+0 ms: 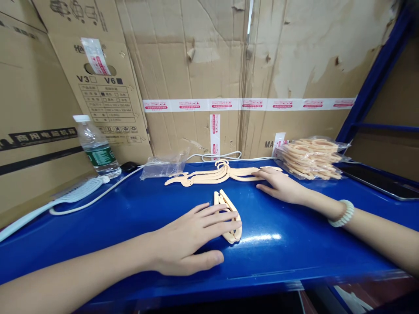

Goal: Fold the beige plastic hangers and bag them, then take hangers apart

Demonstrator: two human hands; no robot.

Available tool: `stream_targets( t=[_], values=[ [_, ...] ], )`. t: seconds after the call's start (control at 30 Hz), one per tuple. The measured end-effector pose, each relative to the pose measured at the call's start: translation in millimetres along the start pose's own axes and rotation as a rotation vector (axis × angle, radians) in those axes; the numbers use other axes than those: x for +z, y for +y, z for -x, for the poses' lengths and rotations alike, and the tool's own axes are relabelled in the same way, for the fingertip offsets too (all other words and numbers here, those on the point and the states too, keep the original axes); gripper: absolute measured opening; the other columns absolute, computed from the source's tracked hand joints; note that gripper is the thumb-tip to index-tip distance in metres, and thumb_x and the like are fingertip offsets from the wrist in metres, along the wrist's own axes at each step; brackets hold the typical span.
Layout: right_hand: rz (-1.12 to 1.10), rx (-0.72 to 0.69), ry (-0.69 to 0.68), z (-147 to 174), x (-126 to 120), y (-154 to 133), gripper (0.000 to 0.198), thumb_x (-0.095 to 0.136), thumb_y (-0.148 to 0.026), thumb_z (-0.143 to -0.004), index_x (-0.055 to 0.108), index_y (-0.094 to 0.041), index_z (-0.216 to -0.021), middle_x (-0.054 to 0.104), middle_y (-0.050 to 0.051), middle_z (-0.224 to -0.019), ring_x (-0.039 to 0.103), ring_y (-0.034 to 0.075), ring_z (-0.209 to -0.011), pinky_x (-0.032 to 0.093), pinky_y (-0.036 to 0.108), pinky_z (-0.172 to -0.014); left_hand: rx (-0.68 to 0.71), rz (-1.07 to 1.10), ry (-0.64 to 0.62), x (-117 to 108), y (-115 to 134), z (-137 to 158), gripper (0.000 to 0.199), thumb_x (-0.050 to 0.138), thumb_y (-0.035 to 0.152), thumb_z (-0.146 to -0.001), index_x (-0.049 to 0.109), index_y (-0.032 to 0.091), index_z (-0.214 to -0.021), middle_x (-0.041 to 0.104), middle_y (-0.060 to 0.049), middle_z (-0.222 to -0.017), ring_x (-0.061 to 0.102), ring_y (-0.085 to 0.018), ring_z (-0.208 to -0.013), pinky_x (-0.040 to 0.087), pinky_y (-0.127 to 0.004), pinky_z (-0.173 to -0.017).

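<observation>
Head view: left hand (190, 240) unclenched, fingers laid over folded hanger (229, 201), which lies just right of the palm, long axis near-far; this hand is nearer it. Right hand (278, 185), fingers loosely extended, touches right end of unfolded hangers (227, 172), lying left-right beyond.

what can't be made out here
In the head view:
Folded cream piece: partly covered by the left hand.
Cream hangers: one end partly hidden by the right hand.
Clear bag: crinkled plastic and overlap hide the piece count.
Dark flat device: cut off by the right edge.
</observation>
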State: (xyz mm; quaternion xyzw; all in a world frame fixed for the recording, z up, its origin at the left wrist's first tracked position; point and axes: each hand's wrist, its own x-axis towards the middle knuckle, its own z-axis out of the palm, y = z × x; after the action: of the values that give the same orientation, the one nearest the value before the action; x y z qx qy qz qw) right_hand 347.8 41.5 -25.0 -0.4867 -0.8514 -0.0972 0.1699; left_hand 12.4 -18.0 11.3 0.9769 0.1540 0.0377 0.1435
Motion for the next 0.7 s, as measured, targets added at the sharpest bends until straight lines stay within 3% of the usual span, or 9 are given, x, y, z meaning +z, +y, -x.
stream_targets(
  t=[0.13, 0.3, 0.5, 0.6, 0.7],
  values=[
    [-0.068, 0.019, 0.006, -0.4, -0.9, 2.0, 0.028, 0.048, -0.023, -0.09, 0.06, -0.014, -0.113, 0.06, 0.015, -0.104, 0.06, 0.028, -0.099, 0.049, 0.043, -0.09, -0.029, -0.067, 0.004, 0.0, 0.8, 0.8, 0.056, 0.049, 0.042, -0.094, 0.034, 0.031, -0.146, 0.035, -0.004, -0.154, 0.028, -0.029, -0.143, 0.019, -0.051, -0.117],
    [-0.117, 0.02, 0.007, -1.5, -2.8, 2.8, 0.015, 0.048, -0.023, -0.089, 0.062, -0.017, -0.09, 0.058, 0.011, -0.092, 0.059, 0.024, -0.087, 0.049, 0.039, -0.08, 0.009, -0.107, 0.134, 1.1, -2.2, 1.6, 0.049, 0.056, 0.041, -0.089, 0.05, 0.027, -0.136, 0.05, -0.009, -0.141, 0.042, -0.031, -0.131, 0.033, -0.046, -0.109],
    [-0.186, 0.032, 0.048, -1.8, -7.9, -5.0, 0.009, 0.052, -0.024, -0.086, 0.057, -0.018, -0.081, 0.061, 0.007, -0.082, 0.058, 0.021, -0.076, 0.047, 0.033, -0.071, -0.1, -0.05, 0.234, 2.4, -5.9, 1.3, 0.035, 0.052, 0.033, -0.091, 0.056, 0.021, -0.124, 0.061, -0.01, -0.124, 0.051, -0.029, -0.12, 0.039, -0.044, -0.102],
    [-0.258, 0.069, 0.046, -0.1, -15.1, -9.0, 0.01, 0.051, -0.027, -0.088, 0.055, -0.019, -0.083, 0.063, 0.005, -0.08, 0.059, 0.019, -0.071, 0.045, 0.03, -0.066, -0.204, 0.073, 0.33, 6.9, -9.9, 0.5, 0.041, 0.052, 0.034, -0.09, 0.05, 0.021, -0.13, 0.059, -0.011, -0.125, 0.055, -0.029, -0.115, 0.041, -0.047, -0.1],
    [-0.292, 0.114, 0.087, 2.2, -24.2, -8.1, 0.013, 0.051, -0.033, -0.089, 0.052, -0.02, -0.086, 0.06, 0.001, -0.072, 0.056, 0.017, -0.063, 0.042, 0.028, -0.059, -0.367, 0.348, 0.498, 10.7, -17.0, -3.4, 0.049, 0.056, 0.035, -0.087, 0.045, 0.023, -0.133, 0.057, -0.011, -0.129, 0.057, -0.029, -0.113, 0.043, -0.048, -0.1]
  ],
)
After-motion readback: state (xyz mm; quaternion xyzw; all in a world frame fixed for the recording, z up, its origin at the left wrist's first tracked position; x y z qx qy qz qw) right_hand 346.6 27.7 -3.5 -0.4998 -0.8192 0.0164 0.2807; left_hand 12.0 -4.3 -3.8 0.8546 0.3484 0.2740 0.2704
